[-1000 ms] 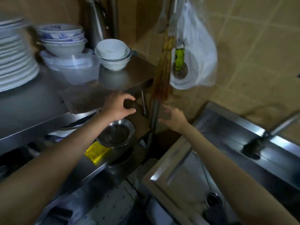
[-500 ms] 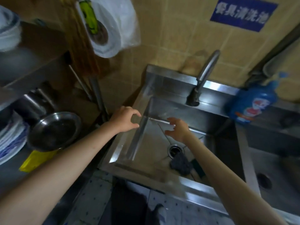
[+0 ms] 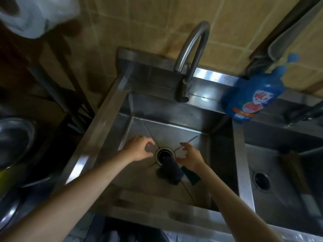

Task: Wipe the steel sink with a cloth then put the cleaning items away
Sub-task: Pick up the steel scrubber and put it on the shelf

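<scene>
With both hands empty — left hand (image 3: pixel 138 151) loosely curled, right hand (image 3: pixel 189 157) spread wide — close your right grip on the dark cloth (image 3: pixel 169 172) beside the drain (image 3: pixel 164 154), then wipe the steel sink (image 3: pixel 97 126) wall to wall.

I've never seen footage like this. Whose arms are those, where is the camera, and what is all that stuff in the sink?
There is no machine here: a person wears a wide-angle camera on the head, so you look down along both bare arms. The left hand and the right hand reach into a steel sink, either side of its round drain. Neither holds anything; the fingers are loosely curled. Beside the drain lies a dark cloth, with a green sponge next to it. A curved tap stands behind the basin, and a blue detergent bottle sits on the ledge to the right. A second basin lies further right.
</scene>
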`<state>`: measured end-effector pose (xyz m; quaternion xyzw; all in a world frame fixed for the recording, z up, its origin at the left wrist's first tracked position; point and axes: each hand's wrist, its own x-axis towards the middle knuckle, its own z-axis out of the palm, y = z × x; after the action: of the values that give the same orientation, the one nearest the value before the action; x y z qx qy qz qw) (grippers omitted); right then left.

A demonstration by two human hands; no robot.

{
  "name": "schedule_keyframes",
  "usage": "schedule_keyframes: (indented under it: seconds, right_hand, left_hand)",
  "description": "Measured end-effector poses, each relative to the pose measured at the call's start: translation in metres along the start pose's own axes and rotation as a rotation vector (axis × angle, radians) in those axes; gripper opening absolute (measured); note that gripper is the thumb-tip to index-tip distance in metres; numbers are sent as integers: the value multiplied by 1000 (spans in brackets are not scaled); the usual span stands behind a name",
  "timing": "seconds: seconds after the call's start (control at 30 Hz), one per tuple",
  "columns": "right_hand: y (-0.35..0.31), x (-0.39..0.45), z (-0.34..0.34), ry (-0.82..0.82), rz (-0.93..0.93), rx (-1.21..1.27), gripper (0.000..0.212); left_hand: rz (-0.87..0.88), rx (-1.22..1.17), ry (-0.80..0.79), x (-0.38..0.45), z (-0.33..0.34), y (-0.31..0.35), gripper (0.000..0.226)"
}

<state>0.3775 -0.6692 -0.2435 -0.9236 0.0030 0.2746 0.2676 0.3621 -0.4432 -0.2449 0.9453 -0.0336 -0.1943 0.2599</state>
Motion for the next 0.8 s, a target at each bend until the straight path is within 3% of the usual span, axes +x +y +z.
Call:
schedule_keyframes:
  seconds: [0.33, 0.7, 0.8]
  right_hand:
    - [60, 47, 22, -111, 169, -57, 74]
    - [96, 87, 70, -292, 299, -209, 57]
    - [101, 93, 80, -363, 298, -192, 44]
  left_hand:
    - [-45, -38, -142, 69, 63, -5, 40]
    - [-33, 146, -343, 122, 132, -12, 48]
    - [-25, 266, -420, 128, 150, -13, 65]
